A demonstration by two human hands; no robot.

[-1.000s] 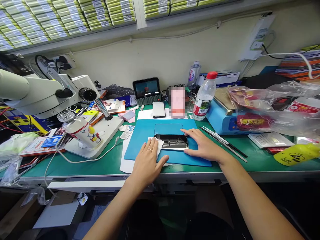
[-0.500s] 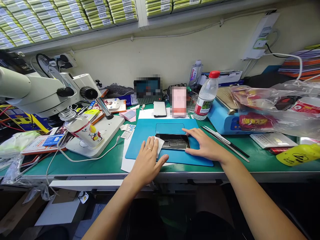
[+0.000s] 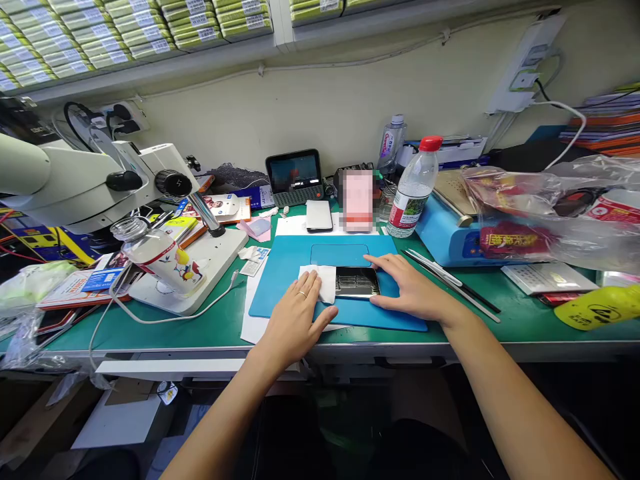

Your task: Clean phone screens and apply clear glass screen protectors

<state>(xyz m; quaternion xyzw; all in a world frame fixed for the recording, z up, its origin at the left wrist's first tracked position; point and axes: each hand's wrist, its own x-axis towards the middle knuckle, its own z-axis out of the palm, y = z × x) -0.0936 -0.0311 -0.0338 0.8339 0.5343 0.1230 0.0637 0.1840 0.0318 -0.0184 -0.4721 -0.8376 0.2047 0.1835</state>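
Note:
A dark smartphone (image 3: 357,282), its screen face crossed by pale reflections, lies on a blue mat (image 3: 285,250). My left hand (image 3: 300,300) rests with flat, outstretched fingers on a white wipe (image 3: 327,285), which covers the phone's left part. At the phone's right end, my right hand (image 3: 403,283) has its thumb at the near edge and its fingers at the far edge, steadying it. Just behind the phone, a clear glass sheet with a thin dark outline (image 3: 340,254) lies on the mat; my right index fingertip is by its right corner.
A microscope (image 3: 165,180) and a tilted glass jar (image 3: 163,257) stand left. Behind the mat are a small screen device (image 3: 295,175) and a pink upright phone (image 3: 359,200). A red-capped bottle (image 3: 413,190), tweezers-like tools (image 3: 453,283) and a blue machine (image 3: 443,233) are right.
My left hand and the wipe have shifted slightly; the wipe now reaches further right over the phone's face. My right hand stays at the phone's right end.

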